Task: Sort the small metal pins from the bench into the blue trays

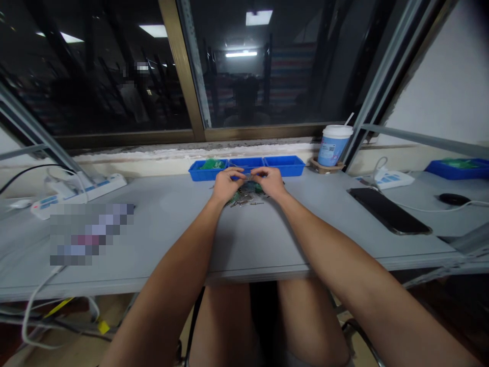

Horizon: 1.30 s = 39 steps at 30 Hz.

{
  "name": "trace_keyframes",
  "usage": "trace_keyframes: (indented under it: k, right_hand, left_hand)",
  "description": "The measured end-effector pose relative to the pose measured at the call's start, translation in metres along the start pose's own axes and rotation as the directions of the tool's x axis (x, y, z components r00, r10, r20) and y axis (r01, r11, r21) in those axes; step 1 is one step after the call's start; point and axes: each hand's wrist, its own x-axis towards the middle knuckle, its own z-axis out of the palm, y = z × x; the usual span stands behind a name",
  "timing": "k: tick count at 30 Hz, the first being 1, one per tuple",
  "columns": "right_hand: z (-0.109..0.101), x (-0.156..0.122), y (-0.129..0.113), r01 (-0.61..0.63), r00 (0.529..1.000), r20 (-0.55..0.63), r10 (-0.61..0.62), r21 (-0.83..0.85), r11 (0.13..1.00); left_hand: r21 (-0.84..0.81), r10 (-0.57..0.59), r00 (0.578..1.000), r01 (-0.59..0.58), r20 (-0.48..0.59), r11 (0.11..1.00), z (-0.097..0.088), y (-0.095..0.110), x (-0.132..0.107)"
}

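Observation:
Above the middle of the table, my left hand (pixel 228 184) and my right hand (pixel 269 182) are held close together. Thumb and fingers are pinched on both, around something small and pale or see-through that I cannot make out. Just beneath them lies a loose pile of small metal parts (pixel 244 200), long and thin like screws, with some green bits (pixel 259 188) among them. Behind my hands stand blue trays in a row. Green pieces (pixel 212 164) lie in the left tray (pixel 202 176); the middle one is partly hidden by my hands, and the right tray (pixel 284 166) shows its blue inside.
A lidded cup (pixel 333 148) with a straw stands in a cardboard holder at back right. Nearer on the right lies a black phone (pixel 389 210) beside a white cable. Power strips (pixel 95 192) sit at both sides. A blurred-out item (pixel 91 234) lies on the left.

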Motion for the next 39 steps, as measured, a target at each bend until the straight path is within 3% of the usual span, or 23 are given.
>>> trace_keyframes:
  k: [4,7,10,12,15,18,22,27,32,35,39]
  right_hand:
    - [0.001,0.001,0.001,-0.103,0.994,0.042,0.100,0.065,0.993]
    - [0.002,0.003,0.001,-0.125,0.992,0.014,0.124,0.081,0.989]
    - [0.001,0.004,0.001,-0.126,0.991,-0.035,0.127,0.041,0.991]
    - [0.001,0.003,0.001,-0.113,0.992,-0.047,0.114,0.006,0.994]
    - [0.001,0.002,-0.001,-0.096,0.995,-0.022,0.094,-0.064,0.993]
    - [0.002,-0.001,-0.005,-0.075,0.997,0.013,0.078,-0.151,0.986]
    - [0.003,-0.004,-0.009,-0.040,0.997,0.054,0.052,-0.212,0.976]
    - [0.002,-0.005,-0.010,-0.019,0.995,0.093,0.045,-0.260,0.965]
    - [0.001,-0.007,-0.007,0.020,0.992,0.122,0.027,-0.372,0.928]
    - [0.001,-0.009,-0.004,0.032,0.987,0.151,0.052,-0.503,0.863]
    - [0.002,-0.012,0.001,0.104,0.972,0.228,0.060,-0.643,0.759]
  left_hand:
    - [-0.125,-0.118,0.992,0.122,0.044,0.985,0.002,0.003,0.000]
    - [-0.098,-0.157,0.988,0.155,-0.014,0.983,-0.002,0.005,0.008]
    - [0.133,-0.099,0.983,0.120,-0.154,0.984,-0.012,0.005,0.023]
    - [0.351,-0.013,0.983,0.078,-0.184,0.933,-0.018,0.002,0.035]
    - [0.588,0.034,0.994,0.032,-0.101,0.808,-0.023,-0.006,0.052]
    - [0.681,-0.065,0.997,0.013,0.050,0.732,-0.017,-0.016,0.065]
    - [0.661,-0.178,0.966,0.010,0.189,0.751,-0.002,-0.029,0.074]
    - [0.558,-0.136,0.976,0.017,0.173,0.829,0.010,-0.037,0.071]
    - [0.502,-0.049,0.992,-0.015,0.114,0.865,0.000,-0.029,0.056]
    - [0.482,-0.016,0.998,-0.019,0.069,0.876,-0.011,-0.022,0.045]
    - [0.468,-0.053,0.992,-0.008,0.117,0.884,-0.019,-0.016,0.031]
